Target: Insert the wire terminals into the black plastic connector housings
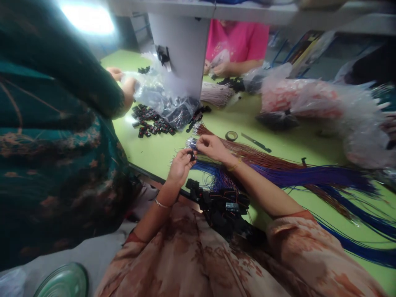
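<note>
Pinching a small black connector (pixel 192 156) in the fingertips, the left hand (pixel 179 167) has a snug hold on it, with the piece sticking out at the right end of the grip, toward the other hand. So the right hand (pixel 213 147) is just beside it, slightly farther off, thumb and fingers bunched together right by the silvery wire tips (pixel 191 143). Can't tell if there's actually a wire in there, too small and blurry.

It's pretty crowded around them tbh. Blue wires (pixel 278 175) and brown wires (pixel 247 152) run off to the right, passing under the right forearm. A heap of black parts (pixel 227 206) sits on the near side, between the forearms. Farther out there's a tape roll (pixel 231 136) and a thin blade (pixel 256 142); far left, a loose pile of black connectors (pixel 151 121) next to a clear bag (pixel 179 112). Behind that, a pale upright panel (pixel 182 53) partly blocks the far side, where a person in a pink shirt (pixel 238 43) is busy too.
</note>
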`<state>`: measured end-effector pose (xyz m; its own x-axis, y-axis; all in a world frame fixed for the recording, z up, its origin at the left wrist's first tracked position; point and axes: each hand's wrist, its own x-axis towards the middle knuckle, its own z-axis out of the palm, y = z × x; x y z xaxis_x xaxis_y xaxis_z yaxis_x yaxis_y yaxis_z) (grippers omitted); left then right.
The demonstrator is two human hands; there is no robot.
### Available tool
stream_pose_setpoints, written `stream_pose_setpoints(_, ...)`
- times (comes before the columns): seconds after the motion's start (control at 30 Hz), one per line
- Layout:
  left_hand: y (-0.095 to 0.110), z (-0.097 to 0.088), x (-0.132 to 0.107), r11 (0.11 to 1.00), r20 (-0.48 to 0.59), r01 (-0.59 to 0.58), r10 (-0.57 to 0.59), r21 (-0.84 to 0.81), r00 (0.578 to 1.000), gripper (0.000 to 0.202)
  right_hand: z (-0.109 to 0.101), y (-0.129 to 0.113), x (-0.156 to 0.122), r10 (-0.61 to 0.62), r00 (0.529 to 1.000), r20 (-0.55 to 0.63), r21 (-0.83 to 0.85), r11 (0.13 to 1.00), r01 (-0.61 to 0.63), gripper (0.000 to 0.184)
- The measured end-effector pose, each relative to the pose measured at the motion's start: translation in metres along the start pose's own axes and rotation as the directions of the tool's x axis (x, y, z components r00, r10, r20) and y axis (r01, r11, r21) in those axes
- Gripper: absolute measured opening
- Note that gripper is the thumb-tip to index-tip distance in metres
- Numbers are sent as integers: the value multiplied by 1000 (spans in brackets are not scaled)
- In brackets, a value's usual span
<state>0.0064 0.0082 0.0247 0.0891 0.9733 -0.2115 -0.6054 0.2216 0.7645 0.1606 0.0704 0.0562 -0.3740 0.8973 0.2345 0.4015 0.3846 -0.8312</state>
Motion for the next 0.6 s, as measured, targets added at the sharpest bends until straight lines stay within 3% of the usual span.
stream_pose_setpoints(0.2, -3, -2, 8, 998, 25, 42, -41, -53, 999, 18, -2, -8, -27, -24, 998, 64, -67, 997, 28, 15)
stream_pose_setpoints(0.6, -3, -5, 7, 999, 28, 47, -47, 3, 999, 18, 3, -17, -34, -97, 985, 145, -433, 888, 152, 10)
